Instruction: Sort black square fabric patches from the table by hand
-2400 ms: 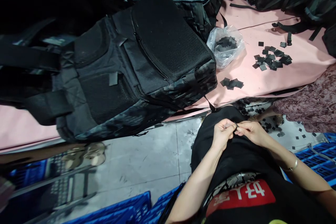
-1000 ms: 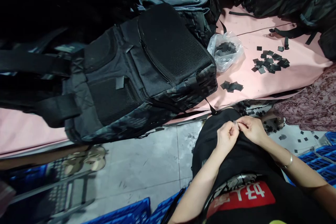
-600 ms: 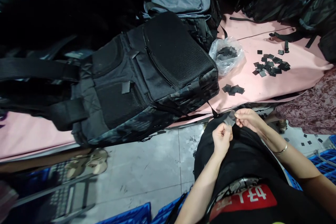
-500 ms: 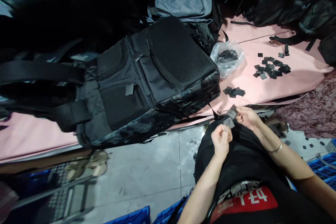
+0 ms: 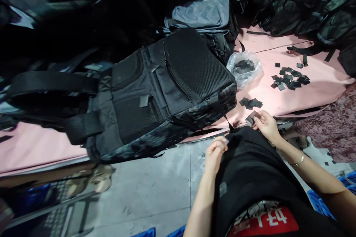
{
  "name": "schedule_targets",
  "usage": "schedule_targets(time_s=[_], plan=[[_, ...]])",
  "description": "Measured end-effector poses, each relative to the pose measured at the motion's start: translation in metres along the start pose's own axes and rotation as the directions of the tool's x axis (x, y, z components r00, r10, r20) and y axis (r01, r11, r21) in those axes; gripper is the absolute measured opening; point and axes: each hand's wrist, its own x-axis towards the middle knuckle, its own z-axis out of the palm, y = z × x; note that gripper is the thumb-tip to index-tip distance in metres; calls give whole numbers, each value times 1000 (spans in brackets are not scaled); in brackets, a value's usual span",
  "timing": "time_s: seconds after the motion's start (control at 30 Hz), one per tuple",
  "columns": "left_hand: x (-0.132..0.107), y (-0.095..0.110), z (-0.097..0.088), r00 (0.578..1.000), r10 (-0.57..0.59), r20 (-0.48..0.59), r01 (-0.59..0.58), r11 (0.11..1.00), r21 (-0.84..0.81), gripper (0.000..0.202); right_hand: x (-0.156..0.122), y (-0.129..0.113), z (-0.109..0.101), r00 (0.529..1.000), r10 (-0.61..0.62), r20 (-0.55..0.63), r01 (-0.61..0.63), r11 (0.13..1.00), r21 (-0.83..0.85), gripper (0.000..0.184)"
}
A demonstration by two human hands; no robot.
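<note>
I log the right hand point(image 5: 267, 125), thumb and fingertips point(image 5: 260, 115) pinched closed on a dark square point(image 5: 251, 119), square jutting beyond them by the table's point(image 5: 292, 100) near edge, left hand point(image 5: 214, 153) curled, its hold too blurred to tell.

The bright pink tabletop point(image 5: 280, 106) recedes into shadow.

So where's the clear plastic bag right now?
In the head view, the clear bag is right of centre on the pink tabletop, between the black backpack and the larger pile of dark squares.
</note>
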Motion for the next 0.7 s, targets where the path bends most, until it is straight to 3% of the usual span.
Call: schedule_targets(time_s=[0.03, 0.1, 0.2, 0.23, 0.3, 0.37, 0.47, 0.5, 0.6, 0.67, 0.7], plan=[[-3, -1, -25, 997, -68, -36, 70, 997, 33, 22, -1, 1, 0, 1000, -15, 0, 15, 1000, -5, 31], [-15, -6, -74, 972, -185, -145, 219, 935, 277, 24, -3, 3, 0, 999, -35, 5, 35, 999, 2, 30], [-47, -19, -134, 894, -320, -314, 448, 607, 657, 25, -6, 4, 1, 1000, -25, 13, 25, 999, 19, 33], [-58, -24, -147, 868, -343, -360, 493, 506, 707, 21, -7, 4, 2, 1000, -15, 16, 15, 1000, 19, 35], [-75, -30, -164, 832, -359, -423, 547, 405, 732, 18, -10, 4, 3, 1000, 6, 21, -7, 1000, 19, 38], [-82, -33, -167, 803, -358, -476, 585, 320, 745, 19, -13, 4, 6, 999, 24, 34, -25, 999, 33, 36], [-71, -27, -139, 829, -264, -494, 558, 316, 767, 6, -18, 6, 15, 998, 37, 47, -40, 997, 70, 32], [-62, -24, -121, 866, -185, -464, 498, 377, 781, 11, -21, 6, 18, 998, 39, 49, -42, 997, 71, 31], [-31, -11, -47, 965, -26, -261, 201, 714, 671, 27, -29, 7, 28, 998, 47, 40, -48, 998, 36, 30], [-15, -6, 4, 995, -8, -102, 56, 873, 484, 33, -34, 8, 31, 998, 51, 30, -51, 999, 16, 31], [-9, -5, 26, 998, 13, -67, 17, 907, 420, 33, -36, 8, 31, 999, 47, 25, -48, 999, 13, 31]])
